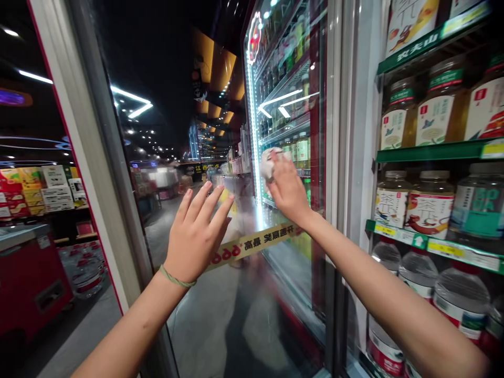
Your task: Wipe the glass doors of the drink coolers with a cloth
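Observation:
A glass fridge door (220, 315) in a pale metal frame stands in front of me. My right hand (289, 186) presses a crumpled white cloth or tissue (271, 163) against the upper part of the glass; its exact kind is blurred. To its left, my left hand (197, 231) is raised with fingers spread at the glass, holding nothing; whether it touches the pane I cannot tell. A green band circles that wrist. Below both hands, a yellow strip (260, 241) with reversed lettering runs across the door.
On the right, fridge shelves (433, 152) with green edges hold bottled drinks and large water bottles (460, 299). Beyond the door frame (82, 131) at left stand a red cart (33, 289), stacked boxes (23, 184) and water bottles on the floor. Lit shelves show in the glass.

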The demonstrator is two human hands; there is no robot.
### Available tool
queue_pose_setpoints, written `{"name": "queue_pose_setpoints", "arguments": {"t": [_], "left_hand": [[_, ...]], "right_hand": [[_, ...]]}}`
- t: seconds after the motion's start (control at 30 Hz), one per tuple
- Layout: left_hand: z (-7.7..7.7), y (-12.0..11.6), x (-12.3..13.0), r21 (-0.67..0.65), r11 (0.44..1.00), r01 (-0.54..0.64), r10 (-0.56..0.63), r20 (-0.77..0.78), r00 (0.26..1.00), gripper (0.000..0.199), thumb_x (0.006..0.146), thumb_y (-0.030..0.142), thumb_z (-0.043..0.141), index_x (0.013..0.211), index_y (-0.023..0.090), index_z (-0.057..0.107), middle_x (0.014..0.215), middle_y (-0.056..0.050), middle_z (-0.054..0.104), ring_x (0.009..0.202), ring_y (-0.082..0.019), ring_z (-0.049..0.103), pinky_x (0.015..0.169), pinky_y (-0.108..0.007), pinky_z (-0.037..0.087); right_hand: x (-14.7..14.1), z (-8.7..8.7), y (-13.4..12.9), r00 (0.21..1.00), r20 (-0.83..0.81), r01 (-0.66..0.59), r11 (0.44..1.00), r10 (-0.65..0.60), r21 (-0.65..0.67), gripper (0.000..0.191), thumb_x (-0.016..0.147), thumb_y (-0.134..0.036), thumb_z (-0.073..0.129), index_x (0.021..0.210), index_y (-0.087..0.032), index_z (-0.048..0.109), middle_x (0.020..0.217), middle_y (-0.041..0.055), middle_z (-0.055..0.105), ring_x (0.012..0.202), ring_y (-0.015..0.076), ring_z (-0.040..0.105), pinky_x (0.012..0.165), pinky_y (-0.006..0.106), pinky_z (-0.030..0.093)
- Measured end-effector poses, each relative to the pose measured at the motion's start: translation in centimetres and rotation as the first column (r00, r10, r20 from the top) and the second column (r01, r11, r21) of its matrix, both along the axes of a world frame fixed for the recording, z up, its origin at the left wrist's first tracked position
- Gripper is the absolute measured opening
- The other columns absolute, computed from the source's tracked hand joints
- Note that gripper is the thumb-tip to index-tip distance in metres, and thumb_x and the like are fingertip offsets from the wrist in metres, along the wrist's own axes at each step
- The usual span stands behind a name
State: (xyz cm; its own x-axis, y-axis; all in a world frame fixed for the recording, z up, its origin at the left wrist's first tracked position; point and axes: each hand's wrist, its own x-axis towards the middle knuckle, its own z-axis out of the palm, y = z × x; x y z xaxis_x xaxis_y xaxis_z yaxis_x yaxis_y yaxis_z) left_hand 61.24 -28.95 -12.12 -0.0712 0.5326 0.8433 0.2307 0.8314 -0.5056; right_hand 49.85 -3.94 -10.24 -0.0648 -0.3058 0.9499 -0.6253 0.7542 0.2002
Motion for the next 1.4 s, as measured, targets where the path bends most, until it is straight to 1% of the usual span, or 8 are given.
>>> {"name": "queue_pose_setpoints", "arguments": {"t": [0.2, 0.33, 0.53, 0.63, 0.93, 1.07, 1.23, 1.4], "left_hand": [[0.2, -1.4, 0.5, -0.044, 0.998, -0.033, 0.029, -0.082, 0.996, 0.047, 0.093, 0.017, 0.065, 0.138, 0.032, 0.061, 0.145, -0.007, 0.064, 0.143, -0.03, 0.054, 0.126, -0.059, 0.035], [0.1, -1.9, 0.7, -0.05, 0.998, -0.035, 0.029, -0.108, 0.994, 0.041, 0.092, 0.015, 0.066, 0.131, 0.028, 0.066, 0.14, -0.007, 0.068, 0.137, -0.03, 0.059, 0.123, -0.057, 0.039], [-0.4, -2.2, 0.2, -0.024, 1.0, 0.004, -0.008, -0.167, 0.986, 0.032, 0.092, 0.013, 0.068, 0.123, 0.023, 0.07, 0.132, -0.008, 0.072, 0.13, -0.029, 0.063, 0.12, -0.051, 0.043], [-0.6, -2.3, 0.0, -0.013, 1.0, 0.007, -0.01, -0.179, 0.984, 0.031, 0.093, 0.014, 0.067, 0.122, 0.022, 0.07, 0.131, -0.008, 0.072, 0.129, -0.028, 0.063, 0.12, -0.051, 0.042], [-0.8, -2.3, -0.4, 0.001, 1.0, 0.014, -0.014, -0.198, 0.98, 0.03, 0.092, 0.013, 0.067, 0.121, 0.022, 0.071, 0.131, -0.007, 0.072, 0.129, -0.027, 0.063, 0.12, -0.05, 0.042], [-0.9, -2.4, -0.6, 0.005, 1.0, 0.014, -0.013, -0.196, 0.98, 0.031, 0.093, 0.013, 0.067, 0.122, 0.023, 0.071, 0.133, -0.007, 0.072, 0.13, -0.027, 0.062, 0.12, -0.05, 0.041], [-1.2, -2.4, -1.0, -0.002, 1.0, -0.011, 0.01, -0.199, 0.98, 0.032, 0.093, 0.012, 0.066, 0.124, 0.022, 0.07, 0.134, -0.009, 0.071, 0.132, -0.029, 0.061, 0.121, -0.054, 0.039], [-1.4, -2.7, -1.4, 0.005, 1.0, -0.004, 0.005, -0.21, 0.978, 0.032, 0.094, 0.012, 0.064, 0.124, 0.022, 0.069, 0.135, -0.009, 0.07, 0.132, -0.028, 0.061, 0.12, -0.052, 0.041]], "right_hand": [[0.5, 0.9, -0.9, 0.996, -0.007, -0.087, 0.994, 0.088, 0.071, 0.07, 0.103, -0.027, 0.032, 0.168, -0.034, 0.007, 0.17, -0.0047, 0.031, 0.16, 0.0285, 0.024, 0.132, 0.062, 0.025], [0.9, 1.3, -2.3, 0.987, -0.091, -0.139, 0.984, 0.129, -0.113, 0.069, 0.103, -0.02, 0.031, 0.167, -0.038, 0.014, 0.169, -0.006, 0.033, 0.16, 0.0243, 0.023, 0.131, 0.062, 0.028], [1.2, 1.6, -3.3, 0.963, -0.168, -0.186, 0.973, 0.208, 0.137, 0.057, 0.102, -0.016, 0.039, 0.155, -0.035, 0.047, 0.165, -0.0027, 0.044, 0.159, 0.0256, 0.03, 0.13, 0.062, 0.028], [1.2, 2.1, -3.7, 0.954, -0.212, -0.213, 0.977, 0.21, 0.009, 0.052, 0.103, -0.019, 0.04, 0.152, -0.033, 0.051, 0.166, 0.0004, 0.042, 0.159, 0.0272, 0.029, 0.13, 0.064, 0.026], [1.2, 3.4, -4.3, 0.927, -0.24, -0.279, 0.957, 0.289, 0.079, 0.048, 0.103, -0.016, 0.044, 0.146, -0.032, 0.057, 0.162, 0.0023, 0.048, 0.156, 0.027, 0.035, 0.129, 0.063, 0.03], [1.1, 3.3, -4.5, 0.901, -0.248, -0.265, 0.905, 0.356, 0.333, 0.045, 0.103, -0.016, 0.047, 0.142, -0.032, 0.06, 0.156, 0.0018, 0.056, 0.154, 0.0238, 0.039, 0.127, 0.057, 0.037], [1.1, 4.0, -5.3, 0.91, -0.265, -0.283, 0.944, 0.32, 0.171, 0.049, 0.102, -0.011, 0.042, 0.145, -0.031, 0.058, 0.16, 0.0038, 0.051, 0.156, 0.0248, 0.034, 0.128, 0.059, 0.035], [1.1, 5.8, -6.1, 0.891, -0.218, -0.303, 0.878, 0.399, 0.371, 0.05, 0.102, -0.01, 0.043, 0.143, -0.033, 0.06, 0.157, 0.0014, 0.055, 0.155, 0.0226, 0.037, 0.128, 0.056, 0.036]]}}
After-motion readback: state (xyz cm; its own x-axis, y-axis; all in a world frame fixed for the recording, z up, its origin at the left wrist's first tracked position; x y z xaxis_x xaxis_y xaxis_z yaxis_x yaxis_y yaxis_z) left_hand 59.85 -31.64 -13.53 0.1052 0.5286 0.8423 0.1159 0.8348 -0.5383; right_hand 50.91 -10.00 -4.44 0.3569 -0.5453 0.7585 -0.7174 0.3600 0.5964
